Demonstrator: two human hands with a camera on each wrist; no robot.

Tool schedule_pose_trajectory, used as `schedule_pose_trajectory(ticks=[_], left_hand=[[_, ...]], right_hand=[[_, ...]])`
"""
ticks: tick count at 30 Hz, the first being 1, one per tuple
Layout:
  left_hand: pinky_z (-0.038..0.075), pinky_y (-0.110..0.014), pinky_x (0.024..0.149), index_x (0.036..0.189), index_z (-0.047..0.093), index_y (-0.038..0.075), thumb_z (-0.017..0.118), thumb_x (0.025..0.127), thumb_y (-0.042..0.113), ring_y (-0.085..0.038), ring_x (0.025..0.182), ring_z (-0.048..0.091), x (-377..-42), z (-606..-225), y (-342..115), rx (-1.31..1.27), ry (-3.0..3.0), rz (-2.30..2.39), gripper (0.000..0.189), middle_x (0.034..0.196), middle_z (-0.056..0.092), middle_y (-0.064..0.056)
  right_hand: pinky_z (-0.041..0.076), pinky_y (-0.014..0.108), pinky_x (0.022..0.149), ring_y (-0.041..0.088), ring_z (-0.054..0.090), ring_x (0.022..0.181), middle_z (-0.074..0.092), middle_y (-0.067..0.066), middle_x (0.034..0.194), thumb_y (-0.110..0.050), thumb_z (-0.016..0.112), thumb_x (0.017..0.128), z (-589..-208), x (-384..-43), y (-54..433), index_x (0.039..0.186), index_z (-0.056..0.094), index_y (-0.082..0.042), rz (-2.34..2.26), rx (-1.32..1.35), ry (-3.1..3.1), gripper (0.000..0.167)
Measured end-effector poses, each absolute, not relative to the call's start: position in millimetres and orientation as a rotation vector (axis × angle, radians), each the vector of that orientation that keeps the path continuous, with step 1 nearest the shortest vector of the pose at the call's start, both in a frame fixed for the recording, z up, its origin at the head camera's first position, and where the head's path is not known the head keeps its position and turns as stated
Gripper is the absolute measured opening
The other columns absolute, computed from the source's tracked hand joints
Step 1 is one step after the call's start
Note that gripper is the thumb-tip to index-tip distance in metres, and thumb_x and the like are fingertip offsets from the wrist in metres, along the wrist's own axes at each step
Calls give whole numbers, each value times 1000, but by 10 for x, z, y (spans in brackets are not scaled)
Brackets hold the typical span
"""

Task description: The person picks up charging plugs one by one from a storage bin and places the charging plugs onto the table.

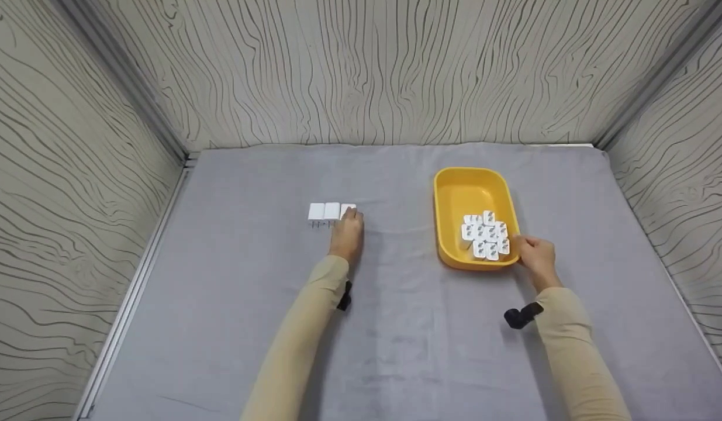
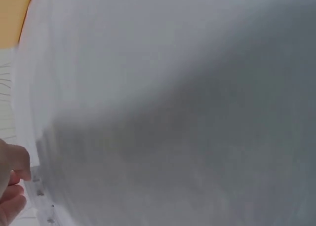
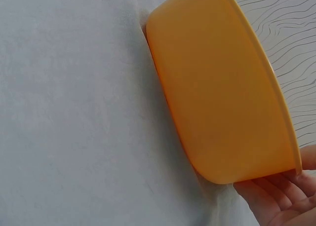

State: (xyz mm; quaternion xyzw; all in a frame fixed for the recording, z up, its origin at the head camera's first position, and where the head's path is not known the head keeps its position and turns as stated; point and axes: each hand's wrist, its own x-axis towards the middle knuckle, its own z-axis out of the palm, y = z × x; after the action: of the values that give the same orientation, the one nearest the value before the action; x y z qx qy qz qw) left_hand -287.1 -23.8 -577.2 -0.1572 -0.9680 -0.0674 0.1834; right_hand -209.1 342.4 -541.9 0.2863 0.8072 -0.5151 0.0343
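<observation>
In the head view my left hand (image 1: pixel 348 234) has its fingertips on the third of three white square pieces (image 1: pixel 348 208), partly covering it. The other two, a left-hand piece (image 1: pixel 316 211) and a middle piece (image 1: pixel 332 210), lie beside it in a row, with thin dark prongs along their near side. My right hand (image 1: pixel 536 255) grips the near right corner of a yellow plastic bin (image 1: pixel 447 252), thumb and fingers about its rim (image 3: pixel 266 68). Inside the bin, several small white pieces with grey markings (image 1: pixel 486 234) are grouped at the near end.
Grey cloth (image 1: pixel 396 327) covers the table. Wood-grain patterned panels (image 1: pixel 361 70) stand behind and on both sides, with a metal rail (image 1: pixel 133 292) along the left edge. A black wrist camera (image 1: pixel 521 316) sits at the right sleeve.
</observation>
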Motion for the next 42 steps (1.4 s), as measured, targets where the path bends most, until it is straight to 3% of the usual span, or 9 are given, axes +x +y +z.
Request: schedule_pose_trajectory(ticks=[2, 5, 9, 20, 27, 42], left_hand=[[61, -30, 75, 97, 65, -1, 57, 84, -9, -24, 93, 68, -2859, -5773, -204, -453, -2729, -200, 17, 102, 67, -13], [60, -30, 73, 97, 65, -1, 56, 86, -7, -23, 90, 68, -2833, -5766, -155, -463, -2742, -253, 16, 100, 65, -11], [60, -29, 77, 98, 66, -1, 56, 87, -4, -23, 90, 68, -2811, -5768, -110, -491, -2732, -305, 15, 101, 65, -11], [60, -33, 77, 98, 65, -2, 56, 87, -2, -26, 88, 67, -2824, -5782, -84, -472, -2791, -358, 14, 99, 65, -14], [59, -35, 79, 99, 66, -2, 57, 89, 2, -27, 90, 68, -2799, -5749, -36, -455, -2823, -343, 14, 100, 66, -14], [57, -30, 91, 111, 64, 0, 62, 89, 8, -25, 110, 65, -2636, -5570, 271, -695, -2758, -469, 24, 119, 64, -13]], right_hand=[[49, 10, 59, -9, 51, 63, 64, 2, 97, -27, 48, 97, -5418, -2091, 3419, 133, 53, 5, -1587, 882, 2477, 49], [50, 9, 60, -10, 51, 66, 60, 17, 120, -27, 47, 97, -5422, -2096, 3410, 134, 51, 5, -1591, 891, 2463, 49], [49, 8, 61, -11, 49, 67, 52, 23, 135, -27, 46, 97, -5424, -2098, 3406, 136, 50, 4, -1580, 898, 2456, 50], [48, 8, 61, -9, 49, 68, 54, 21, 130, -29, 48, 97, -5426, -2100, 3404, 135, 51, 5, -1575, 913, 2456, 51], [48, 7, 62, -11, 48, 69, 50, 23, 138, -27, 46, 98, -5421, -2093, 3399, 136, 50, 3, -1580, 913, 2454, 49], [48, 8, 61, -10, 49, 66, 55, 21, 129, -24, 46, 97, -5424, -2094, 3391, 134, 52, 5, -1587, 923, 2474, 48]])
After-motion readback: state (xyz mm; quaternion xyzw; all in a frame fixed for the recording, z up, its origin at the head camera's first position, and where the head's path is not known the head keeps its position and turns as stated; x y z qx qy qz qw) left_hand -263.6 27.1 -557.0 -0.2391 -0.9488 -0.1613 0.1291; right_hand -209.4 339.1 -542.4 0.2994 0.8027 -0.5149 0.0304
